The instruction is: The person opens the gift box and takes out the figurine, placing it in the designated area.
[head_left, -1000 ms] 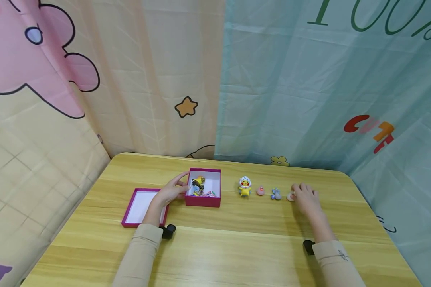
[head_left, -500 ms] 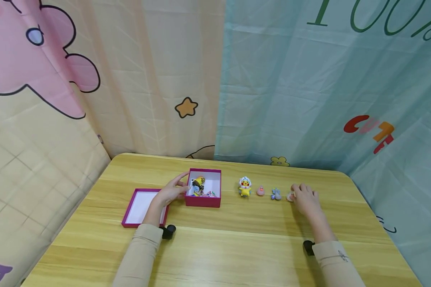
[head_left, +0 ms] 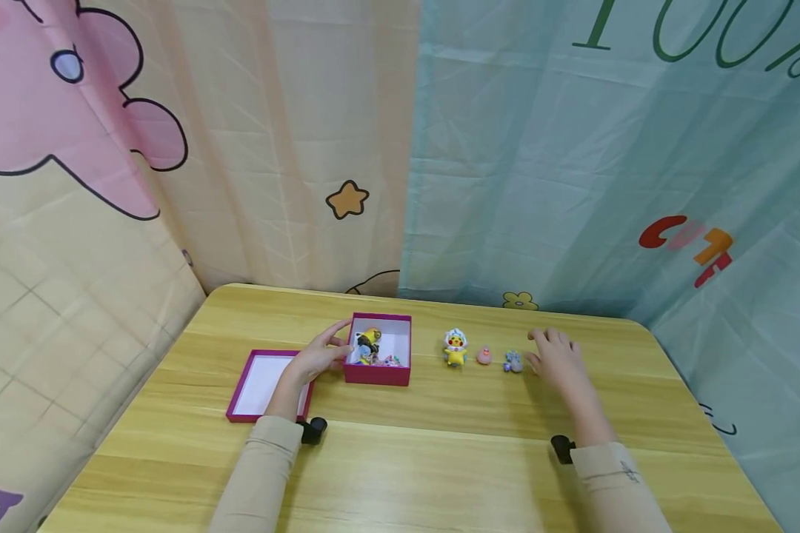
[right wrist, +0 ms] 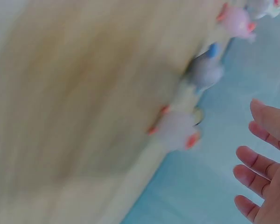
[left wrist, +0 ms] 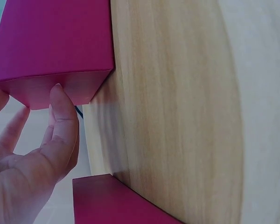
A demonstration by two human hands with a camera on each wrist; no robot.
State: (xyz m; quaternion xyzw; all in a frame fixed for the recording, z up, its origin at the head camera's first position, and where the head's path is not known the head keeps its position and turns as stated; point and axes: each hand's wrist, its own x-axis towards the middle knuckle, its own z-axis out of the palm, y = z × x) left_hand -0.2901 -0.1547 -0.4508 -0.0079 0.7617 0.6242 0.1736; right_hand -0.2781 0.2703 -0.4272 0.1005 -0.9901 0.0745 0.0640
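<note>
My left hand [head_left: 318, 357] rests against the left side of an open magenta box [head_left: 376, 374], its thumb [left wrist: 63, 112] on the box wall. Inside the box lie several small toy figures [head_left: 368, 339]. My right hand [head_left: 558, 360] is held over the right end of a row of toys, fingers spread and holding nothing. In the right wrist view a white duck-like figure [right wrist: 175, 130] with orange-red beak and feet stands apart from the fingers; the hand hides it in the head view. To its left are a grey-blue figure [head_left: 512, 361], a pink duck [head_left: 484, 355] and a yellow hooded figure [head_left: 455, 348].
A magenta box lid [head_left: 240, 385], white inside, lies upturned on the wooden table [head_left: 400, 459], partly under my left forearm. Printed curtains [head_left: 307, 148] hang behind the table's far edge.
My right hand has let go of the white duck-like figure, spread its fingers and shifted slightly left and back. The left hand and the box stay put.
</note>
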